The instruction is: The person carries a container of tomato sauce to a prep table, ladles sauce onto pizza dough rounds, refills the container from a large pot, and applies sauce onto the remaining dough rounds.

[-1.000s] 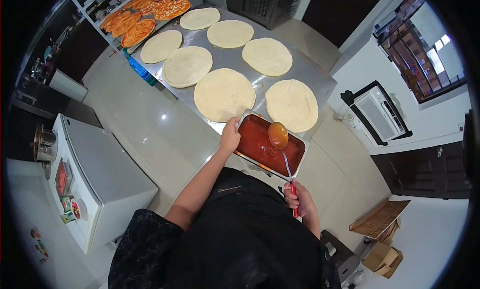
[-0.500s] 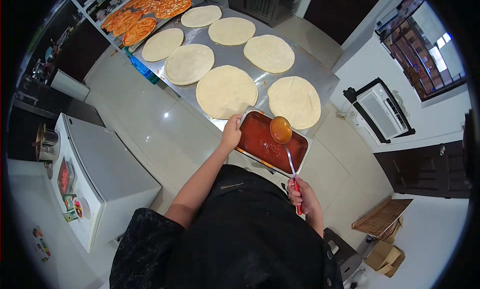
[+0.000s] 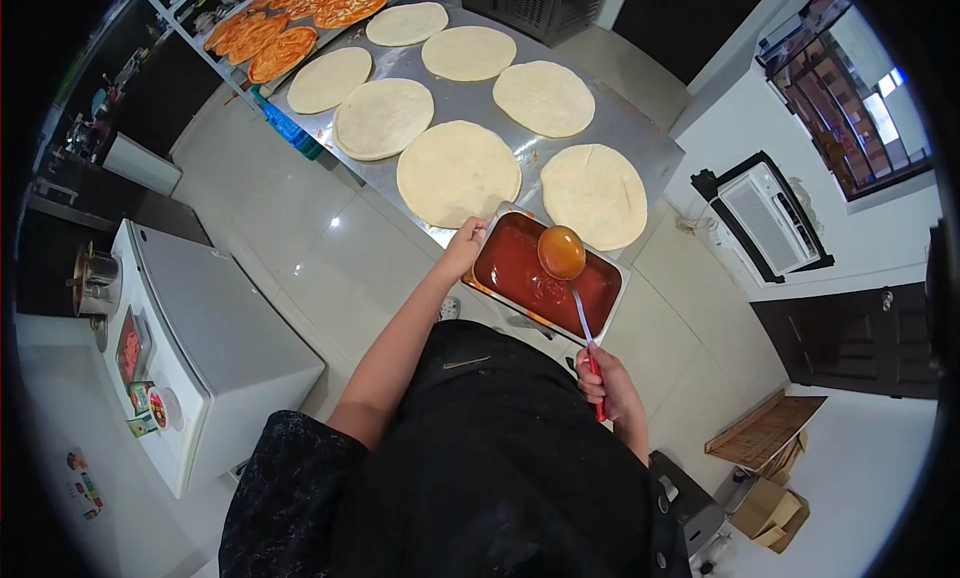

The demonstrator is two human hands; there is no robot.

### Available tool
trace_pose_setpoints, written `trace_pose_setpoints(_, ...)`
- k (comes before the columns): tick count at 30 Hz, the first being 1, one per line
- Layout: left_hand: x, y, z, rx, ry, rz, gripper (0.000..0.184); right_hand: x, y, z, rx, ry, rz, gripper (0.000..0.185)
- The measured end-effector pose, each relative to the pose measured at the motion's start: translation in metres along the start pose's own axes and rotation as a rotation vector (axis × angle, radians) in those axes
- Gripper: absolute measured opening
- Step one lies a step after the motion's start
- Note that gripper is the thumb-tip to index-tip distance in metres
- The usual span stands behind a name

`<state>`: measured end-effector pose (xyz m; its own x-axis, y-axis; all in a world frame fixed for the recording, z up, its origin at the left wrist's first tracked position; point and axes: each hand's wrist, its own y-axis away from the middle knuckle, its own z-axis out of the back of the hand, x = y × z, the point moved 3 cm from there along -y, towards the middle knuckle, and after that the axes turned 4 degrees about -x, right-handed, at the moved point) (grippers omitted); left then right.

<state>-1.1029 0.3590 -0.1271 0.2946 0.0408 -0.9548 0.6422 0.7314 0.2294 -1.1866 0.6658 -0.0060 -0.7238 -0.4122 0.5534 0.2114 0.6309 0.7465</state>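
Note:
My left hand point(image 3: 465, 248) grips the left end of a rectangular metal pan point(image 3: 619, 296), fingers closed on its rim. Red sauce point(image 3: 512, 255) fills much of the pan, which is held out in front of my apron beside the table's near edge. My right hand point(image 3: 612, 386) is wrapped round the red handle of a ladle point(image 3: 561, 253). The ladle's round, sauce-coated bowl is over the pan; whether it touches the sauce I cannot tell. Just beyond the pan lie two flat dough rounds, one on the left point(image 3: 459, 175) and one on the right point(image 3: 594, 197).
More plain dough rounds point(image 3: 468, 54) lie on the steel table point(image 3: 640, 148). Several sauce-covered rounds point(image 3: 282, 55) sit at its far left end. A white chest freezer point(image 3: 220, 308) stands at left, bearing pots and packets. Cardboard boxes point(image 3: 770, 513) are at lower right.
The pan and ladle have shifted very slightly with the view, both still held the same way. A person's hand near the far sauced rounds no longer shows.

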Motion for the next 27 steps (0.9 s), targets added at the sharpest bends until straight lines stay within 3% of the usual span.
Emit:
trace_pose_setpoints(10, -0.004, 0.002, 0.001, 0.019, -0.036, 0.046, 0.020, -0.007, -0.001, 0.004, -0.012, -0.010, -0.005, 0.033)
trace_pose_setpoints(18, 0.002, 0.001, -0.001, -0.089, -0.095, -0.112, 0.018, -0.005, -0.001, 0.003, -0.011, -0.002, 0.024, 0.032)
trace_pose_setpoints(27, 0.006, -0.001, -0.001, -0.101, -0.117, -0.121, 0.017, -0.007, 0.000, 0.004, -0.009, 0.002, 0.028, 0.033)
